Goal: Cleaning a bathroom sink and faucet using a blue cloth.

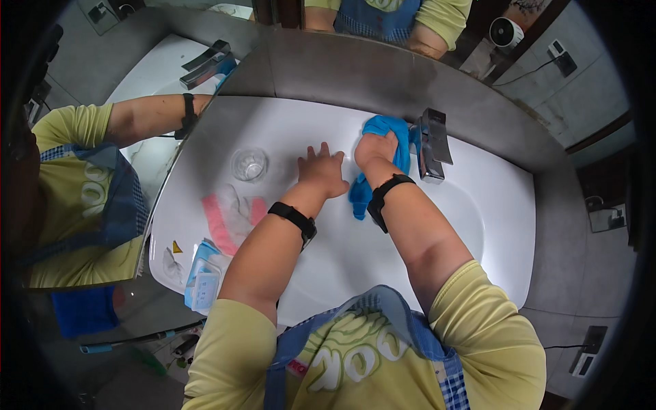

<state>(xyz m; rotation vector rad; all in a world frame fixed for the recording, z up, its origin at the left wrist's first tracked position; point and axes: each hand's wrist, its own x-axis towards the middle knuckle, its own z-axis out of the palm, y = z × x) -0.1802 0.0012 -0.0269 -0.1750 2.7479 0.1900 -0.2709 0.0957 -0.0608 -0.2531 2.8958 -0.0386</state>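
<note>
My right hand (pixel 376 149) is on a bright blue cloth (pixel 392 125), beside the chrome faucet (pixel 433 146). Part of the cloth bunches over the fingers and hides them, while another end hangs down into the white washbasin (pixel 348 261). My left hand (pixel 322 171) holds nothing; its fingers are spread over the white sink deck left of the cloth. To the left of that hand stands a small clear cup (pixel 249 165). Below the cup lies a crumpled pink and white cloth (pixel 220 218), partly behind my left forearm.
A blue and white pack of wipes (pixel 203 279) sits at the sink's left edge, near a crumpled white tissue (pixel 172 266) and a yellow scrap (pixel 177 247). A mirror (pixel 102 205) borders the left side. A grey ledge (pixel 359 69) runs behind the faucet.
</note>
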